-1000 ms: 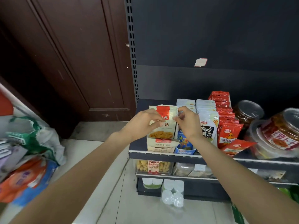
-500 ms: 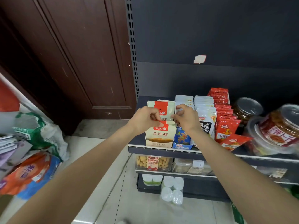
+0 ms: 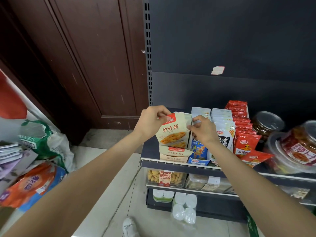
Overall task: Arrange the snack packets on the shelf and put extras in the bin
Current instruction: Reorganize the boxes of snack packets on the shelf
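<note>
Both hands (image 3: 176, 127) pinching flat, glossy cream packets (image 3: 174, 132) over the shelf (image 3: 179, 164)

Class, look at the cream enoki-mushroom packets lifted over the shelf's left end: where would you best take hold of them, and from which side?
By the top edge, from above. The cream packets stand upright, their lower part down in the box and the blue packet close on the right. Only the red-banded top is free; the left hand and right hand pinch its corners.
</note>
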The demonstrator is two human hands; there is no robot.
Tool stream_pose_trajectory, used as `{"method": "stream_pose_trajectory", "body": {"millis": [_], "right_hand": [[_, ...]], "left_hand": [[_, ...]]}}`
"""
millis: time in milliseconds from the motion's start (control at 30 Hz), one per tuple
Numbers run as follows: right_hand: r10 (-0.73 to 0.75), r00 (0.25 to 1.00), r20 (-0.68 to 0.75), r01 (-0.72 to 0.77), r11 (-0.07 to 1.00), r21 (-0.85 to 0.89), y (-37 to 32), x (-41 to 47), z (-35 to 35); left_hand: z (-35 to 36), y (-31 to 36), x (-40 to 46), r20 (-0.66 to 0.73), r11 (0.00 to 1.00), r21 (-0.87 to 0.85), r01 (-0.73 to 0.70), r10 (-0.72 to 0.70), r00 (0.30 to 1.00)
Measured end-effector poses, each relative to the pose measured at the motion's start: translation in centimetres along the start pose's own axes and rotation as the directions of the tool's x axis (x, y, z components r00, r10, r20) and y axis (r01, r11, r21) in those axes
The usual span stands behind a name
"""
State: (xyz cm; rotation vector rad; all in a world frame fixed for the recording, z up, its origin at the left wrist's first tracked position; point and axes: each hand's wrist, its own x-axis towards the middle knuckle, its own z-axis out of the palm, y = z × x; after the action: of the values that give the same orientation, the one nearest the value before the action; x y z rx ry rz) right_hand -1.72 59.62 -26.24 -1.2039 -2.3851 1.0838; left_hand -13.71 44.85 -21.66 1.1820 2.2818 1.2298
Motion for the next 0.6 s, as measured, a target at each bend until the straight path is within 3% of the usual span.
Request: {"method": "stream_pose_trajectory", "body": {"millis": [133,233,300,367,500,600], "right_hand": [[0.024,0.988,-0.151,-0.029,0.999,-0.032,-1.6,-1.2,-1.5],[0.119,0.993,0.013,-0.118,0.991,-0.055,-3.5,-1.9,-3.1],[0.289,0.943,0.166,-0.307,0.947,0.094,-4.5,-2.3,-3.9],[0.344,0.900,0.267,-0.423,0.836,0.349,-5.0,-2.8,-4.5],[0.209,0.930,0.301,-0.366,0.582,0.726,-4.3,-3.1,-5.1],[0.137,0.954,0.265,-0.299,0.440,0.847,-4.1,-3.6,-5.4]], "left_hand": [[-1.7,1.0,0.4,-0.021,0.995,-0.093,-0.039,0.037,0.999],[-2.9,1.7,0.4,-0.064,0.978,-0.197,-0.062,0.050,0.997],[-3.5,2.2,0.2,-0.087,0.947,-0.312,-0.074,0.050,0.995],[-3.8,2.5,0.1,-0.088,0.906,-0.415,-0.079,0.046,0.995],[-4.1,2.5,-0.3,-0.091,0.880,-0.460,-0.117,0.084,0.992],[-4.0,1.8,-0.2,-0.201,0.942,-0.315,-0.113,0.050,0.978]]}}
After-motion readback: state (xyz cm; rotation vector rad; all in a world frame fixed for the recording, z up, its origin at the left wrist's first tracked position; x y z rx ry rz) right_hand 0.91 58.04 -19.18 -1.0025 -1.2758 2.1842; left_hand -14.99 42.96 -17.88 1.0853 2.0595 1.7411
